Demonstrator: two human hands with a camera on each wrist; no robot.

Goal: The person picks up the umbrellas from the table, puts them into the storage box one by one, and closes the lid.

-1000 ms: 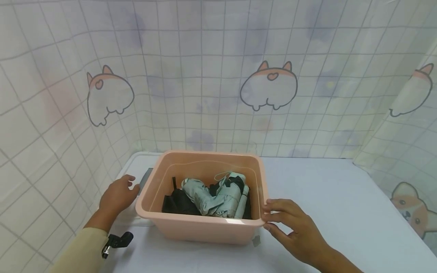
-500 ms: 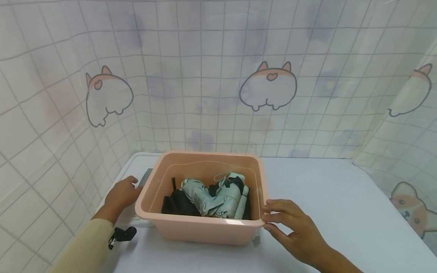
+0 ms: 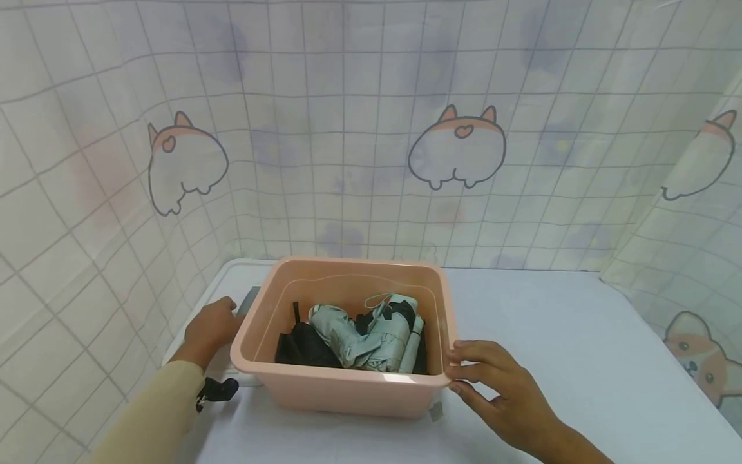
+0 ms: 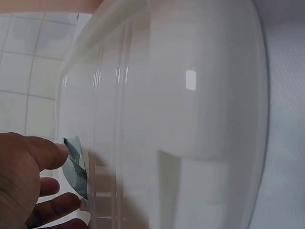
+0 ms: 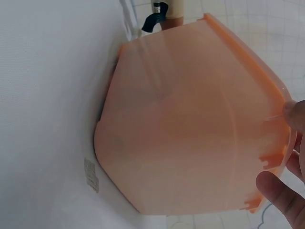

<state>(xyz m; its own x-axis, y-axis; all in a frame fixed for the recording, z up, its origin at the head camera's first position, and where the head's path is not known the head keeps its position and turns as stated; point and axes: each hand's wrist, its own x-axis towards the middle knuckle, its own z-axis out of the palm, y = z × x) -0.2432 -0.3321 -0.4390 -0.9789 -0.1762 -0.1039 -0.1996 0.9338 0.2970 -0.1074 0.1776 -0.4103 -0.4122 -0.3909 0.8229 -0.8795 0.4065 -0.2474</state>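
One pink plastic bin [image 3: 342, 380] is sitting on the white table [image 3: 580, 361], near its left rear corner, with both hands flanking it. Inside the bin are lying a folded pale-green umbrella [image 3: 371, 335] and a dark fabric item [image 3: 301, 345], the two touching. The right hand [image 3: 498, 393] is resting against the bin's right front corner, its fingers straight and slightly apart, with fingertips [image 5: 274, 183] touching the rim. The left hand [image 3: 211, 325] is lying beside the bin's left wall, fingers loosely extended and a little apart; its thumb is touching a small dark grey flat piece [image 4: 76, 167] at the edge of a white translucent lid-like object [image 4: 190, 95] under or beside the bin. Behind the table is hanging a tiled-pattern curtain [image 3: 371, 129] printed with cartoon corgis.
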